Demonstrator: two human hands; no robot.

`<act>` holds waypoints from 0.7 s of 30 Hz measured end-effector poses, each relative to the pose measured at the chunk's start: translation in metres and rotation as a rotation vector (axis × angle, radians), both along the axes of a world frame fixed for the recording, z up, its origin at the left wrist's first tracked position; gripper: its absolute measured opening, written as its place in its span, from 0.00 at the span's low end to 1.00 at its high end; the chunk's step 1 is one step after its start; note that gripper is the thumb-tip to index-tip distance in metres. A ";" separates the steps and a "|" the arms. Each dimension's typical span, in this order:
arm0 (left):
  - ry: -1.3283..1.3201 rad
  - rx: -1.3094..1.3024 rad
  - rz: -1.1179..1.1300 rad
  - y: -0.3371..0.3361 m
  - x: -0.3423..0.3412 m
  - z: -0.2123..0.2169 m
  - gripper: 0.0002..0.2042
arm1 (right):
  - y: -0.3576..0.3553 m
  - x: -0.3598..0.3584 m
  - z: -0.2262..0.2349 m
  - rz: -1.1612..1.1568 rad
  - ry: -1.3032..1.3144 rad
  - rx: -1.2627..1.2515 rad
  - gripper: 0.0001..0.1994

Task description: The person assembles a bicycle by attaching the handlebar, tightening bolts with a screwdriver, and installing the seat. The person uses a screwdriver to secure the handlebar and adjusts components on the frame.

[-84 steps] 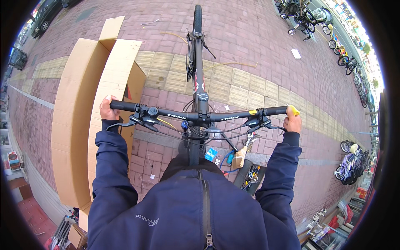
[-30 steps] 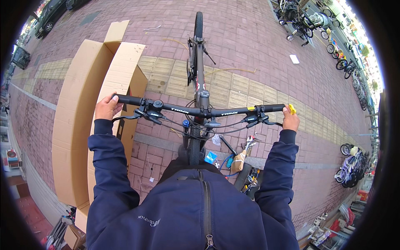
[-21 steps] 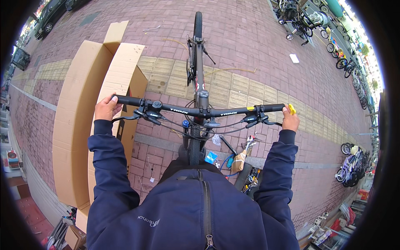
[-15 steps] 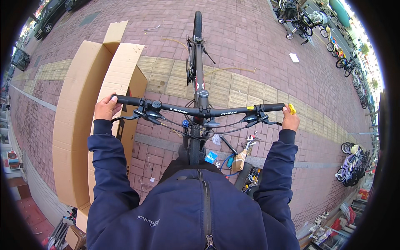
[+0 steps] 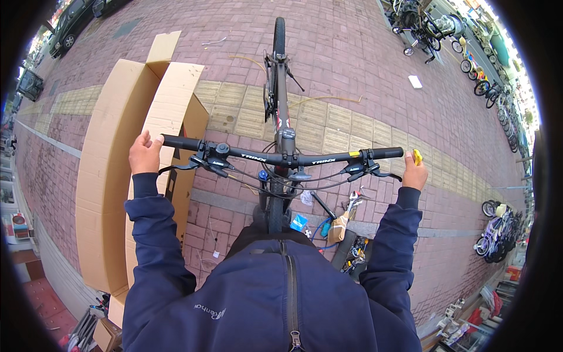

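A black flat handlebar [image 5: 296,158] of a bicycle spans the space between my hands. My left hand [image 5: 145,155] is at the outer end of the left rubber grip [image 5: 180,142], thumb near its tip, the fingers loosely bent and apart from the thumb. Just off the end of the right grip [image 5: 387,153], my right hand [image 5: 415,173] pinches a small yellow object [image 5: 417,156]; its kind is unclear. Below the bar sit brake levers [image 5: 384,172] and looping cables. The front wheel [image 5: 275,214] stands between my legs, and the bicycle frame [image 5: 282,105] runs away from me.
A long opened cardboard box [image 5: 111,176] stands at my left. Tools, including an adjustable wrench [image 5: 353,200], and a blue packet [image 5: 298,222] lie right of the wheel. A white piece [image 5: 415,81] rests on the brick paving. Bicycles [image 5: 498,232] line the right side.
Both hands have shifted slightly outward, off the grips' ends. The right hand has drawn away from its grip with the yellow object. The handlebar has barely moved.
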State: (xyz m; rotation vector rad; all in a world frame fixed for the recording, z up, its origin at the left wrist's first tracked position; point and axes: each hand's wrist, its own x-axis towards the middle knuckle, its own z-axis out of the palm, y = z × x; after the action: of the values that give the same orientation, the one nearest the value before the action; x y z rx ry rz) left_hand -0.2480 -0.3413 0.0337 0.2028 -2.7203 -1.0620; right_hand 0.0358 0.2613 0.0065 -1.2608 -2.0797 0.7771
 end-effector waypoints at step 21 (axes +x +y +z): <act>-0.289 -0.073 -0.845 0.253 0.051 -0.039 0.17 | -0.158 -0.054 0.064 0.548 0.643 -0.560 0.13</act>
State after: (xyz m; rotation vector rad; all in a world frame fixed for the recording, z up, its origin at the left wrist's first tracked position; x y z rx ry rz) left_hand -0.1966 -0.0880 -0.0051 -0.9562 -3.1591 -1.1609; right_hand -0.0177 0.1033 0.0701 -0.5244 -1.7020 1.8284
